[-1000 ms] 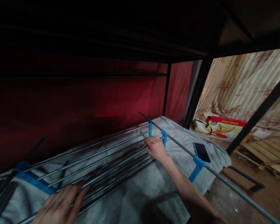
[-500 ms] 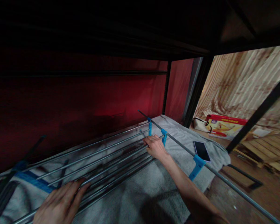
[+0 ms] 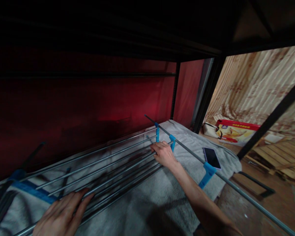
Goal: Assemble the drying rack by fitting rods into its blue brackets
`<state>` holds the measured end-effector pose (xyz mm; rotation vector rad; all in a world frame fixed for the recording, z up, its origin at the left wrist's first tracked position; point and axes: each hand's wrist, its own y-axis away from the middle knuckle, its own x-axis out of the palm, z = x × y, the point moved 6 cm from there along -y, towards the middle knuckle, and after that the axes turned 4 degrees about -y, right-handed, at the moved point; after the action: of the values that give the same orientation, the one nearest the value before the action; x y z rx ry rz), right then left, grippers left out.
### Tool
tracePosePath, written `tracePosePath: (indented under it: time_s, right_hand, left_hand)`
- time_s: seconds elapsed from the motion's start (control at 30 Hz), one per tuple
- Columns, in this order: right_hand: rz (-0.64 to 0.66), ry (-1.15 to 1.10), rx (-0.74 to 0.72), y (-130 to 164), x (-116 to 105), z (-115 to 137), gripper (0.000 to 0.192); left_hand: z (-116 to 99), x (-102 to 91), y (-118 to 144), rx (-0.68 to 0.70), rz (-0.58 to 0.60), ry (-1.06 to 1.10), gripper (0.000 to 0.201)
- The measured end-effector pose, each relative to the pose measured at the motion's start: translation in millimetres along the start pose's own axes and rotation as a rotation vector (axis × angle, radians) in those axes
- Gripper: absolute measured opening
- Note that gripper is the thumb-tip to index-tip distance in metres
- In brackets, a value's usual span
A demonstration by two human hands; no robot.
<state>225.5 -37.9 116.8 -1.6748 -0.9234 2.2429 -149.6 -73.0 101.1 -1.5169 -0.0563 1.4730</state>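
Note:
Several long grey metal rods (image 3: 108,164) lie side by side on a grey towel (image 3: 162,196) under a dark shelf. My right hand (image 3: 163,153) grips the far ends of the rods, next to a blue plastic connector (image 3: 172,142). My left hand (image 3: 61,214) lies flat with fingers spread on the near ends of the rods. A longer rod (image 3: 226,182) with blue connectors (image 3: 206,173) runs diagonally across the towel's right side.
A smartphone (image 3: 211,157) lies face up on the towel near the right edge. A red cloth wall (image 3: 88,108) backs the shelf, and black frame posts (image 3: 207,93) stand at the right. A red and yellow box (image 3: 236,131) and wooden slats (image 3: 277,157) sit on the floor beyond.
Both hands stay on the rods. The view has shifted slightly; my left hand has slid a little toward me.

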Motion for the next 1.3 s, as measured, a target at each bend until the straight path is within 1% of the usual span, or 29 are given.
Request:
tracePosePath:
  time_s: [0.2, 0.3, 0.47, 0.57, 0.67, 0.73, 0.83, 0.97, 1.2, 1.3]
  right_hand:
    - [-0.006, 0.005, -0.016, 1.9, 1.1, -2.6, 0.024]
    - [-0.035, 0.028, -0.046, 4.7, -0.2, 1.2, 0.023]
    - [-0.118, -0.02, -0.134, 9.5, -3.1, 22.2, 0.025]
    - [-0.141, -0.073, -0.204, 10.5, -1.4, 38.4, 0.026]
    - [-0.132, -0.082, -0.257, 10.8, 2.9, 50.7, 0.027]
    - [-0.119, -0.068, -0.26, 10.3, 5.6, 54.4, 0.027]
    - [-0.095, -0.041, -0.24, 8.3, 8.1, 55.1, 0.024]
    - [-0.073, -0.019, -0.244, 5.8, 7.9, 55.2, 0.024]
    - [-0.003, -0.018, -0.232, 4.5, 8.4, 55.4, 0.023]
    - [-0.004, -0.054, -0.232, 6.2, 7.4, 57.2, 0.021]
  left_hand:
    - [-1.2, -1.1, -0.3, -0.007, 0.007, 0.005, 0.047]
    - [-0.1, -3.3, -3.7, -0.003, -0.004, 0.007, 0.045]
    - [-0.8, -7.0, -10.6, 0.087, -0.034, -0.021, 0.044]
    - [-1.3, -9.3, -12.4, 0.088, -0.042, -0.024, 0.042]
    - [-2.9, -11.3, -14.4, 0.029, -0.013, -0.017, 0.043]
    - [-5.8, -13.4, -16.6, 0.001, 0.0, -0.01, 0.044]
    - [-12.0, -19.4, -21.5, 0.002, -0.015, -0.005, 0.045]
    - [-19.8, -27.7, -28.5, 0.015, -0.018, -0.027, 0.049]
    - [-26.1, -32.2, -34.6, 0.01, -0.019, -0.079, 0.04]
    - [-28.3, -31.8, -36.6, 0.0, -0.005, -0.102, 0.037]
